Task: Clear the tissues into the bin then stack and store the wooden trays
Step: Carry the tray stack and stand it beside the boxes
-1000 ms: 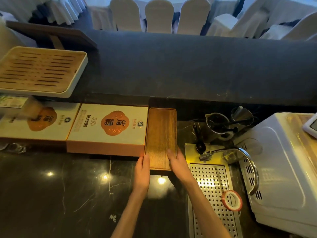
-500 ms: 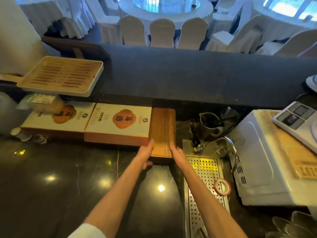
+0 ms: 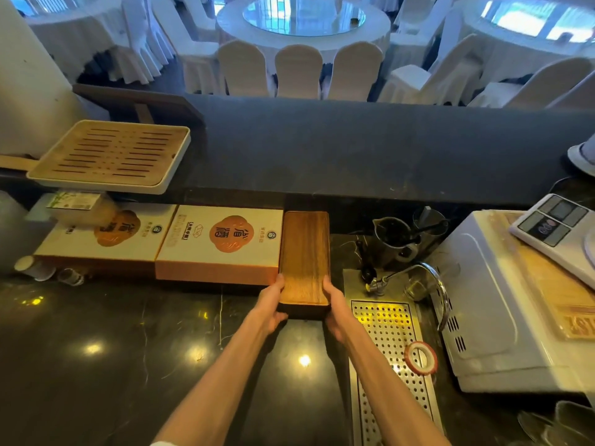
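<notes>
Trays (image 3: 304,255): on dark polished counter (image 3: 96,365), between box (image 3: 222,243) left and drain grate (image 3: 391,349) right. Left hand (image 3: 272,304), right hand (image 3: 336,309): each grasps a near corner. Risk: a skewed push could jam them against the box. Far: banquet hall, white-covered chairs.

This is the service bar of a banquet restaurant. Beyond the dark raised counter ledge (image 3: 354,146) stand round tables (image 3: 302,30) draped in white with glass turntables, ringed by white-covered chairs (image 3: 297,72). On the near side of the ledge sit a perforated steel drip tray (image 3: 389,333) with a tap (image 3: 415,275) and printed gift boxes (image 3: 222,239). A slatted tea tray (image 3: 109,152) rests on the ledge's left end.
</notes>
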Tool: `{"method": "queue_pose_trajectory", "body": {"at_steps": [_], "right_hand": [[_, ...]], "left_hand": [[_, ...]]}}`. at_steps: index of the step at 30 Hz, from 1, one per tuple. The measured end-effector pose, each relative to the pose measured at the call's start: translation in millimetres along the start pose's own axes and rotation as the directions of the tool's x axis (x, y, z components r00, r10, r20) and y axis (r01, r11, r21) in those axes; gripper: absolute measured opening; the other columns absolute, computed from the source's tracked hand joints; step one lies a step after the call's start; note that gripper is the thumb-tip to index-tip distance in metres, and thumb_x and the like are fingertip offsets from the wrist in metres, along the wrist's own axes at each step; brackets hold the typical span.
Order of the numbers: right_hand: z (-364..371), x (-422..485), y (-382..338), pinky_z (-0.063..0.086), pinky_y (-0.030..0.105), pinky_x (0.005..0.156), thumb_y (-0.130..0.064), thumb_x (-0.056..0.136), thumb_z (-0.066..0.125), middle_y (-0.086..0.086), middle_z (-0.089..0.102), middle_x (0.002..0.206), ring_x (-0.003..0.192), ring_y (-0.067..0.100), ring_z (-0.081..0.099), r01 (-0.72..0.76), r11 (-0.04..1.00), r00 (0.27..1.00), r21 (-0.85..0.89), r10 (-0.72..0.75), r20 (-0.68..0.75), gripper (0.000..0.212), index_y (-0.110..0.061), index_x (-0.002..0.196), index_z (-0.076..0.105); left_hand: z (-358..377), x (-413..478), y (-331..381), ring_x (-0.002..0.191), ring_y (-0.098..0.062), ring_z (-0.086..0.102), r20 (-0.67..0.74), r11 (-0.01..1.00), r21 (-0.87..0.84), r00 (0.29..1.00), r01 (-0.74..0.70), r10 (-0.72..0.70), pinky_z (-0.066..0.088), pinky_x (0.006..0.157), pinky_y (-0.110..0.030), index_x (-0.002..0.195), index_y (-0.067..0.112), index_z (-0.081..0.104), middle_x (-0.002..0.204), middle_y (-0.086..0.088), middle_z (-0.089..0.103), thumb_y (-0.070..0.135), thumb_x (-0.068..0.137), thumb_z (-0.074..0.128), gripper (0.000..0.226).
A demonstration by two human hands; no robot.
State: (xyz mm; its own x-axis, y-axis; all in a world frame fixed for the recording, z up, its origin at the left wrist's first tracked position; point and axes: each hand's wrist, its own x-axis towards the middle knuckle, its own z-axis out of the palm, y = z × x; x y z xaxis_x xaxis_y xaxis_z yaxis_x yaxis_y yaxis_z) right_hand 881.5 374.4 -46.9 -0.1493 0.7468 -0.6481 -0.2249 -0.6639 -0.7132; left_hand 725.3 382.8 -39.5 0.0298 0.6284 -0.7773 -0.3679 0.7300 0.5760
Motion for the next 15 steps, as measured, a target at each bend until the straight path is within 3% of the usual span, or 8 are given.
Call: {"method": "queue_pose_trajectory", "body": {"at_steps": [2,6,11,15], "right_hand": [[-5,8,-13,0.057,0.023,0.061,-0.06,0.095,0.038,-0.002,0.078,0.09,0.083,0.013,0.074,0.002,0.995,1.0,-0.096,-0.001,0.012,0.043,-0.027,0.109,0.061],[6,34,-51,0.054,0.033,0.075,-0.062,0.094,0.037,0.002,0.066,0.109,0.096,0.019,0.067,0.044,0.97,0.999,-0.238,-0.045,0.002,0.046,-0.026,0.119,0.05],[6,81,-87,0.056,0.027,0.072,-0.061,0.097,0.029,0.004,0.07,0.114,0.101,0.018,0.069,0.159,0.971,0.987,-0.181,-0.149,0.066,0.054,-0.025,0.125,0.057],[8,114,-94,0.057,0.022,0.061,-0.062,0.095,0.036,-0.001,0.076,0.098,0.09,0.014,0.073,0.159,0.975,0.987,-0.153,-0.154,0.044,0.049,-0.028,0.115,0.064]], "left_hand": [[-5,-2,2,0.107,-0.032,0.064,0.058,0.998,-0.057,0.998,0.027,-0.023,0.054,0.084,-0.046,0.135,0.016,0.049,0.118,-0.016,0.067,0.046,0.094,0.053,0.051],[-4,-4,6,0.108,-0.034,0.067,0.191,0.994,-0.103,0.981,0.047,-0.027,0.056,0.084,-0.046,0.132,0.017,0.05,0.122,-0.018,0.067,0.05,0.091,0.056,0.053],[-2,8,10,0.102,-0.032,0.07,0.194,0.994,-0.08,0.98,0.068,-0.052,0.057,0.083,-0.045,0.122,0.015,0.055,0.111,-0.016,0.073,0.047,0.088,0.059,0.047],[-9,25,3,0.101,-0.031,0.071,0.186,0.993,-0.089,0.981,0.076,-0.058,0.054,0.093,-0.05,0.12,0.015,0.058,0.107,-0.014,0.074,0.048,0.077,0.064,0.055]]}}
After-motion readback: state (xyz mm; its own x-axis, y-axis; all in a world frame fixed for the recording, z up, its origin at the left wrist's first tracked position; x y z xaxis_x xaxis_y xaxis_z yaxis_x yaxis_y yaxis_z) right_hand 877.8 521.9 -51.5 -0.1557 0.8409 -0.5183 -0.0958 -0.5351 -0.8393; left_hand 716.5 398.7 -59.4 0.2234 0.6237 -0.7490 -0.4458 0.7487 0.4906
